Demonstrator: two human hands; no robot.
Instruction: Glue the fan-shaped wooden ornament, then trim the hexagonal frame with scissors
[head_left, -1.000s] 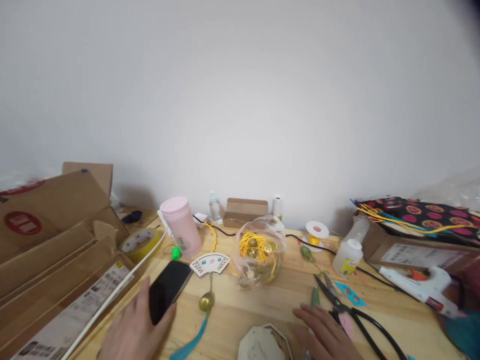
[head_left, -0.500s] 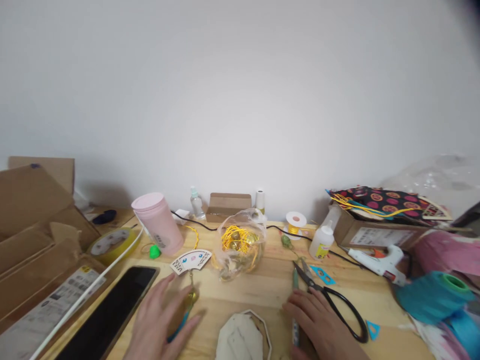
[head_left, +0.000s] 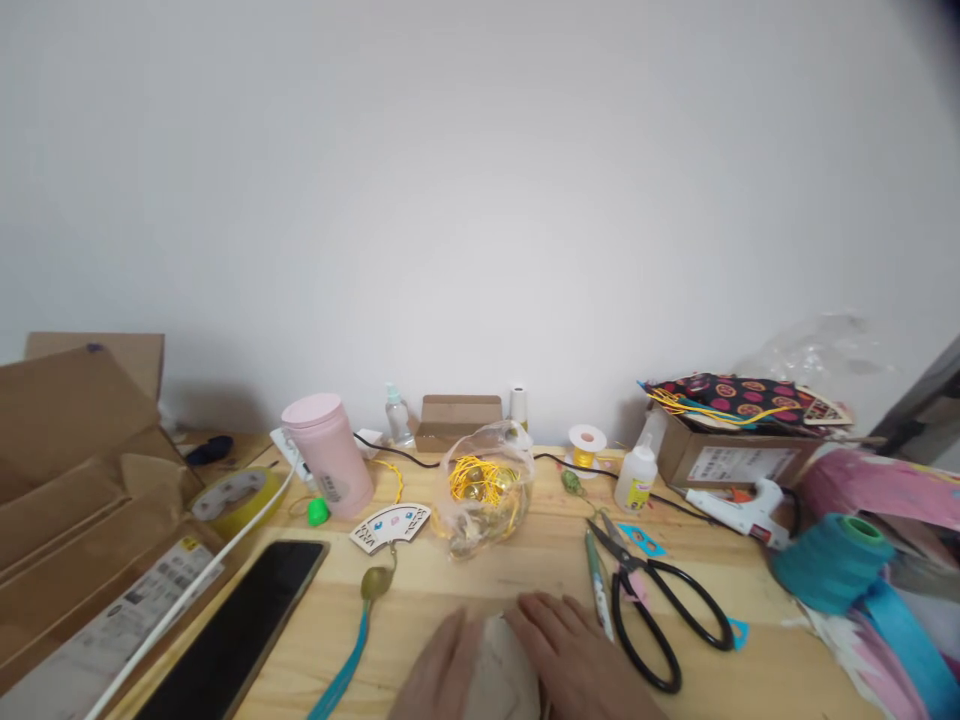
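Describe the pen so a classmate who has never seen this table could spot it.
On the wooden table, find the black-handled scissors right of centre. Just left of them, near the right hand, lies the pen. Straight, green and white, it has no finger loops.

Board (head_left: pixel 501 672) | pale grey-brown, with faint marks | low in the middle of the view, between left hand (head_left: pixel 441 672) and right hand (head_left: pixel 574 655), both touching it | sides covered, bottom cut off | can't tell if it is flat or tipped

Beige piece (head_left: pixel 498 665), pink tumbler (head_left: pixel 328 462), teal thread cone (head_left: pixel 826 568), black-handled scissors (head_left: pixel 634 565)
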